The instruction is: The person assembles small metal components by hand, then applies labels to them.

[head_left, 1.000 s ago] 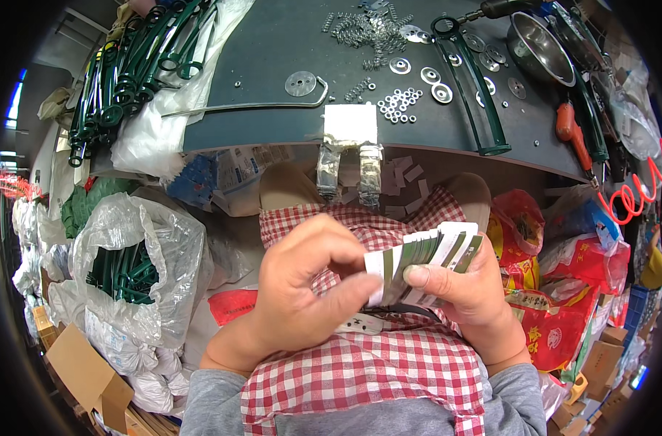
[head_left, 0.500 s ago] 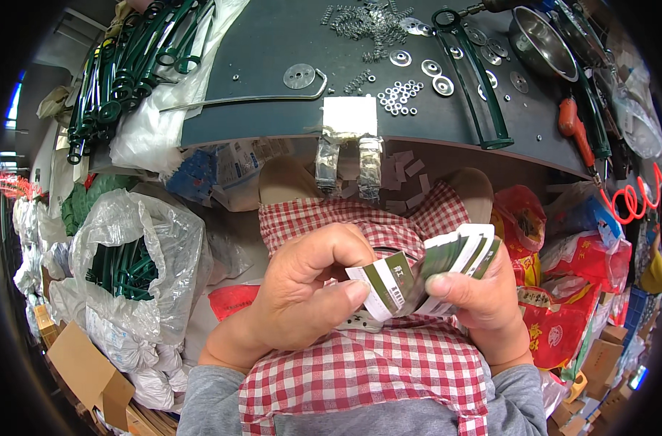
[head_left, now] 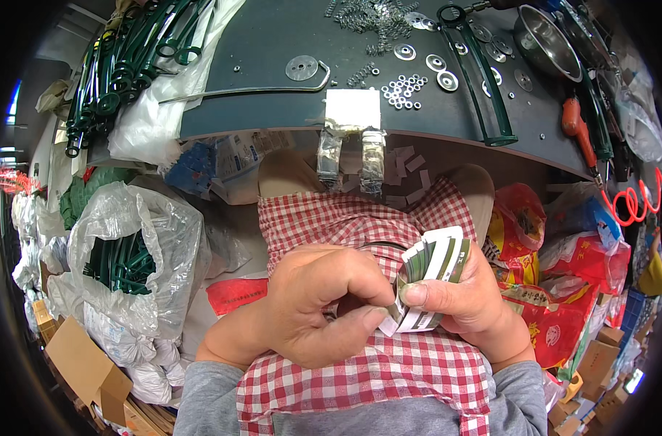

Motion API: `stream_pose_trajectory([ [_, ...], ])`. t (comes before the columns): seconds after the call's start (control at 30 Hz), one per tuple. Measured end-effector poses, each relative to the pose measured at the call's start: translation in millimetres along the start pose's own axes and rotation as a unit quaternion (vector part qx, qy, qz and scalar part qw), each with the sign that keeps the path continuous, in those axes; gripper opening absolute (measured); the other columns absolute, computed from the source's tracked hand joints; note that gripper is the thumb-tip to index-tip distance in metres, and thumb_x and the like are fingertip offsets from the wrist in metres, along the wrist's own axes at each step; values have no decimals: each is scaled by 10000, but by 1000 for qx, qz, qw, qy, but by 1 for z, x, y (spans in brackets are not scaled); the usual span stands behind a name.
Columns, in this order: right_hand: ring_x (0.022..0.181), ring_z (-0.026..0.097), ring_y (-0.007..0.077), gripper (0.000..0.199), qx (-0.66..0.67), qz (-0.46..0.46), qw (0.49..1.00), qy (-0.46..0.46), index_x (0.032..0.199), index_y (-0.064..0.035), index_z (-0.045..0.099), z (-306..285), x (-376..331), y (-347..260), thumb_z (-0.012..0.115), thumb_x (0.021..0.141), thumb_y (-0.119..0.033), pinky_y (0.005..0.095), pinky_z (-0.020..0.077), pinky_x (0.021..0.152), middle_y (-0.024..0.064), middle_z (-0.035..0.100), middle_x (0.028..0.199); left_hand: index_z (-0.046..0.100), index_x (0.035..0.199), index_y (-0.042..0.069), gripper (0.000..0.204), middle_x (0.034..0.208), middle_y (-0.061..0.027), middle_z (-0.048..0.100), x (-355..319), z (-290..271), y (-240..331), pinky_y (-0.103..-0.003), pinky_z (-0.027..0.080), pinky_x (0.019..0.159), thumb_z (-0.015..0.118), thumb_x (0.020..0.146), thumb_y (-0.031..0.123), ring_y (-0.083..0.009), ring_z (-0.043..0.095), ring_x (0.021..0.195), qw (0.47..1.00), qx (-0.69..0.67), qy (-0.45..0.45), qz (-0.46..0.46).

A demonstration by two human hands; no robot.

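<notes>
My right hand (head_left: 472, 305) grips a fanned stack of green-and-white printed cards (head_left: 441, 261), its thumb pressed flat across the front of them. The stack is held over my lap, above a red-and-white checked apron (head_left: 331, 378). My left hand (head_left: 323, 301) is curled, thumb and forefinger pinched at the stack's left edge, where a card's white corner (head_left: 390, 323) shows by the fingertips. The remaining fingers of that hand are folded and mostly hidden.
On the dark workbench (head_left: 265, 58) ahead lie springs (head_left: 374, 18), nuts (head_left: 403, 91), metal discs (head_left: 447, 80), a green frame (head_left: 483, 80) and a steel bowl (head_left: 549, 43). A plastic bag (head_left: 178, 254) of green parts stands left; red bags (head_left: 556, 320) are at right.
The card that stood apart in my left fingers now lies against the stack. My left hand has moved right, and the fan of cards in my right hand has drawn closer together.
</notes>
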State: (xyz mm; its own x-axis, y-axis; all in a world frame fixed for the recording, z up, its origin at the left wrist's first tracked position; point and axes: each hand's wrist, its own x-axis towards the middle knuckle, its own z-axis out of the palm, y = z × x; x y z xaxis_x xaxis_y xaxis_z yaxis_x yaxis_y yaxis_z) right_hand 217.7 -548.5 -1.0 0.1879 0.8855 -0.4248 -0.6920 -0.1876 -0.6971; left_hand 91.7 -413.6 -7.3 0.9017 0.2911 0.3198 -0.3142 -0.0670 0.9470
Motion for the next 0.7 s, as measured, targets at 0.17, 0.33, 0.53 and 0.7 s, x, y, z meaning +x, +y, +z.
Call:
stream_pose_trajectory([
  [0.17,692,545,57,199,10,18,1000,8,915,-1,593,2,0,1,662,737,-55,192,437,600,15,608,780,513,752,34,129,597,-45,522,1,0,-1,-243,349,409,582,647,5,-126,460,456,1000,14,-4,-6],
  [0.33,664,528,48,178,-78,-37,996,-1,901,-6,597,4,-3,2,659,744,-61,184,421,571,4,602,753,524,737,63,153,578,-15,519,1,-3,-4,-228,329,378,582,612,-4,-113,449,428,1000,-7,-21,17],
  [0.53,645,565,70,120,-44,-147,986,67,853,13,621,7,-3,13,642,736,-1,195,445,549,42,624,750,546,755,96,216,730,-16,555,6,7,-9,-255,368,491,710,615,103,-138,490,554,955,202,167,136],
  [0.7,632,577,82,100,-70,-190,972,122,830,19,626,7,1,19,645,735,-5,195,457,539,57,632,730,581,867,140,222,869,4,466,-4,-1,6,-276,343,596,692,713,256,-151,421,738,878,450,60,153],
])
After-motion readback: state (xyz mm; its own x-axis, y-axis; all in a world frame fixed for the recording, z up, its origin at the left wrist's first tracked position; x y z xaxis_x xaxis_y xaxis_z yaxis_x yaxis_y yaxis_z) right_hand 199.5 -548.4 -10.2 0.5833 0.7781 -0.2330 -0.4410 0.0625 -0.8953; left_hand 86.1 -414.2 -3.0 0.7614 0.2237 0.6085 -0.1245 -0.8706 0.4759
